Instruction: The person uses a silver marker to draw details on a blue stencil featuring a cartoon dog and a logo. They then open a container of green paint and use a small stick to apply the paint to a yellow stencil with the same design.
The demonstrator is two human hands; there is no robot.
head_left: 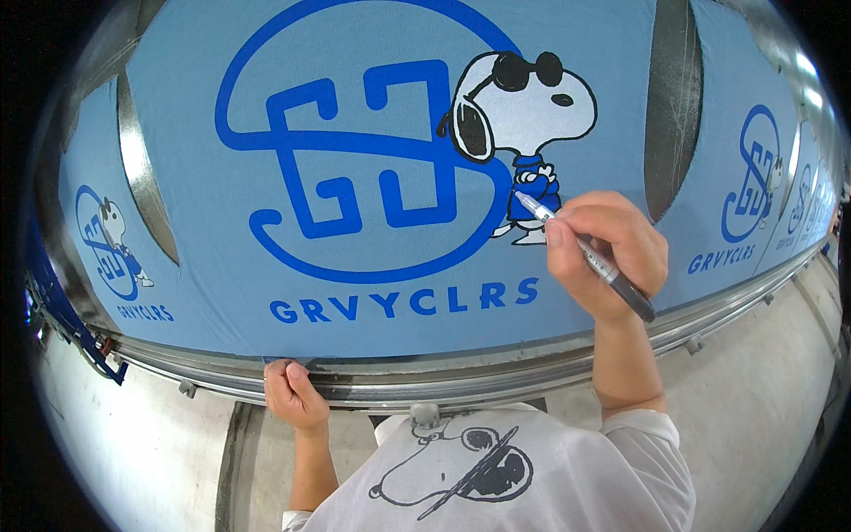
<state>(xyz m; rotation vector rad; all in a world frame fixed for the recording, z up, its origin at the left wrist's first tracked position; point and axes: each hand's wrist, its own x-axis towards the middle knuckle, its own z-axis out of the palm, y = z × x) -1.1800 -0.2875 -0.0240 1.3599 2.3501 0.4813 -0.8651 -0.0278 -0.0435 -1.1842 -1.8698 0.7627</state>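
My right hand [612, 253] grips a marker pen [592, 257] with a white-grey barrel and a dark rear end. Its pale tip touches, or hovers just over, the blue clothing of a printed cartoon dog [523, 115] in sunglasses. That print lies on a light blue fabric panel [408, 330], beside a large dark blue emblem [362, 160] with lettering under it. By the panel's near edge, my left hand [294, 392] is closed at the metal rail [381, 390]. What its curled fingers hold, if anything, is hidden.
More light blue printed panels lie left [97, 293] and right [722, 226], with dark gaps of the table surface [675, 106] between them. The rail runs along the table's near side with small metal brackets [696, 344]. A blue frame part [75, 328] stands at far left.
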